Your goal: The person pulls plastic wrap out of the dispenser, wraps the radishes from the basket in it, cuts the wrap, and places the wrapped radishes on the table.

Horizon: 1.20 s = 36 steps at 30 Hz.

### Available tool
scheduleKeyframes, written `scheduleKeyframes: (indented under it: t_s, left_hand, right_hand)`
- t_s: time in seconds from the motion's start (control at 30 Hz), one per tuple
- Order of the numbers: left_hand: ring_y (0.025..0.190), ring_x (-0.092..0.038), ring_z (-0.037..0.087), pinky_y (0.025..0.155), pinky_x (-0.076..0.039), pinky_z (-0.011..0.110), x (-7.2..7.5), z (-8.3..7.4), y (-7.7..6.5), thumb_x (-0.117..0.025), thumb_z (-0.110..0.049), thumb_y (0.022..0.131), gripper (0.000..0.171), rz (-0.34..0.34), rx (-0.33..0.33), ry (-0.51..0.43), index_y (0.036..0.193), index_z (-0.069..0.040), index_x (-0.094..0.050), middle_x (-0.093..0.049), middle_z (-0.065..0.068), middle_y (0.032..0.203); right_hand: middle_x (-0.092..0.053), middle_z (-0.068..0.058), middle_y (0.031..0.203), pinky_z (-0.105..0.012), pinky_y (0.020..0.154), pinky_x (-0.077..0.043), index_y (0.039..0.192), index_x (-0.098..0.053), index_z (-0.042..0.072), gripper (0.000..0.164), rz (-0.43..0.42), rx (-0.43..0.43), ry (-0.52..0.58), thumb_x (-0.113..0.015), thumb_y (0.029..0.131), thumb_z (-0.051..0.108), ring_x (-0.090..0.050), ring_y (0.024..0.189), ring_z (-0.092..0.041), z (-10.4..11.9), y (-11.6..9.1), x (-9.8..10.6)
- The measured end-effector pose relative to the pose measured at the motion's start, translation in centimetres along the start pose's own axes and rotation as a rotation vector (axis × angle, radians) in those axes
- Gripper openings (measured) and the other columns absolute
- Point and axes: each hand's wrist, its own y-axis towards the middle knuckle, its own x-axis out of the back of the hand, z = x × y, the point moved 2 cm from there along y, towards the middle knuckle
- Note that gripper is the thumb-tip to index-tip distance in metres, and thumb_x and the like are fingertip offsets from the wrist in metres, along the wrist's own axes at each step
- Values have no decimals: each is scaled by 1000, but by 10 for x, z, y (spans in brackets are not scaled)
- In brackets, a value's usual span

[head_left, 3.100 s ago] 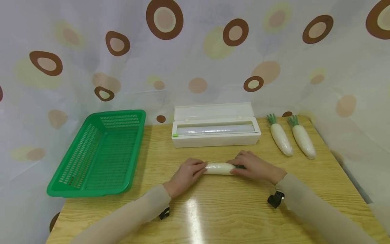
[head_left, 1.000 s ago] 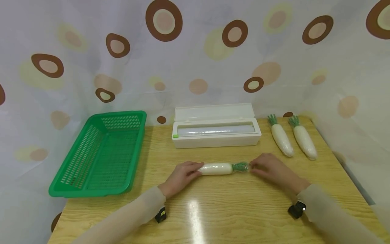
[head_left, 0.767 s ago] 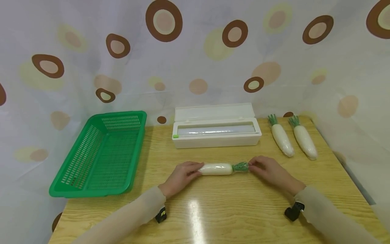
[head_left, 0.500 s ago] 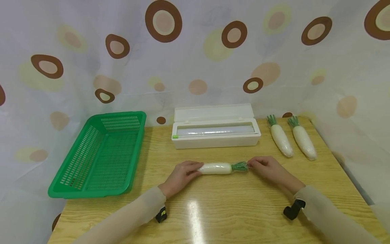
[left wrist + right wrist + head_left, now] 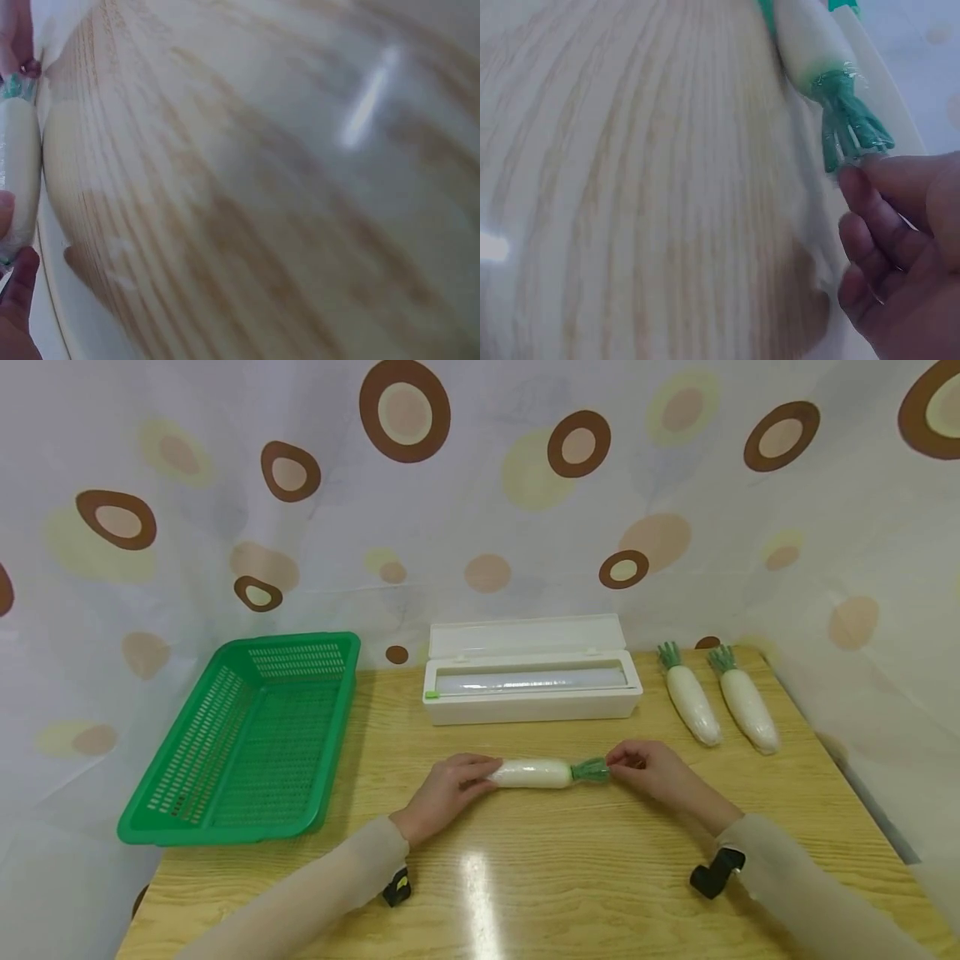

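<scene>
A white radish wrapped in clear film lies crosswise on the wooden table, its green leaf tuft to the right. My left hand holds the root's left end between thumb and fingers; in the left wrist view only part of that hand shows beside the radish. With thumb and index finger, my right hand pinches the clear film at the tips of the leaves. The other right-hand fingers curl loosely in the right wrist view, below the tuft.
Behind the radish stands a white cling film box, lid raised, roll inside. Two more radishes, one beside the other, lie at the back right. A green basket sits on the left. A patterned curtain hangs behind the table.
My right hand has shifted right off the leaf tuft, uncovering it, and pinches the film at its tips. It has since edged slightly left. My left hand has moved a little left with the radish.
</scene>
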Motion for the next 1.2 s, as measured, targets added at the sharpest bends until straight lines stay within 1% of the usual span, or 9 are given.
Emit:
scheduleKeyframes:
  t_s: [0.1, 0.23, 0.4, 0.47, 0.6, 0.7, 0.9, 1.0, 1.2]
  left_hand:
    - [124, -65, 28, 103, -53, 42, 0, 0, 0, -72, -17, 99, 39, -4, 1, -5, 136, -9, -69, -70, 9, 134]
    - [124, -65, 29, 103, -54, 43, 0, 0, -2, -68, -16, 102, 36, -1, -14, 3, 137, -7, -68, -69, 11, 135]
    - [124, -66, 29, 104, -53, 42, 1, 4, -1, -62, -11, 105, 35, 26, -61, 3, 139, -6, -66, -67, 11, 138]
    - [124, -66, 27, 104, -53, 39, 1, 6, 1, -63, -12, 105, 35, 36, -45, -37, 140, -5, -65, -67, 11, 138]
    - [121, -68, 23, 101, -54, 32, 1, 9, 2, -69, -16, 102, 34, 42, 37, -159, 135, -6, -69, -69, 10, 136]
    - [116, -69, 22, 99, -55, 31, 2, 8, 3, -73, -16, 99, 31, 43, 61, -204, 128, -7, -71, -71, 9, 132]
    - [112, -66, 18, 99, -54, 34, -2, 8, 4, -76, -19, 97, 36, 74, 52, -109, 130, -6, -68, -71, 6, 128]
    - [111, -64, 18, 98, -54, 33, -3, 6, 3, -76, -18, 97, 36, 100, 31, -65, 130, -7, -67, -69, 6, 128]
    - [109, -59, 18, 94, -52, 33, -3, 0, 1, -75, -13, 97, 30, 131, 19, -34, 125, -7, -65, -65, 7, 124]
  right_hand:
    - [-73, -5, 101, -27, 77, -51, 112, -73, 2, 17, 28, 10, 39, -66, 103, 15, -61, 89, -13, 2, 0, 0]
    - [-74, -8, 105, -24, 74, -49, 112, -75, 0, 20, 12, -2, 74, -63, 105, 16, -58, 86, -9, 2, 0, -1]
    - [-72, -6, 96, -25, 74, -50, 107, -73, 0, 13, -17, 26, 23, -65, 103, 9, -58, 84, -8, 3, 1, -4]
    - [-71, -4, 94, -25, 74, -50, 107, -71, 0, 10, -28, 22, 2, -66, 102, 8, -60, 83, -10, 3, 2, -5]
    - [-71, -3, 93, -25, 73, -50, 106, -71, 2, 10, -33, 3, -5, -67, 101, 9, -60, 83, -12, 2, 1, -4]
    - [-72, -3, 96, -24, 75, -51, 104, -72, 5, 8, -31, -2, 2, -67, 101, 10, -61, 84, -11, 1, 0, -2]
    - [-73, -5, 101, -25, 79, -53, 106, -71, 4, 8, 3, 13, 9, -69, 100, 10, -65, 92, -13, 0, 1, 0]
    - [-72, -6, 101, -27, 78, -52, 104, -72, 4, 8, 9, 20, -21, -71, 98, 10, -63, 91, -15, 0, 2, 0]
    - [-72, -5, 102, -29, 79, -52, 102, -76, 4, 9, 17, 57, -56, -71, 98, 10, -60, 90, -13, 1, 0, 0]
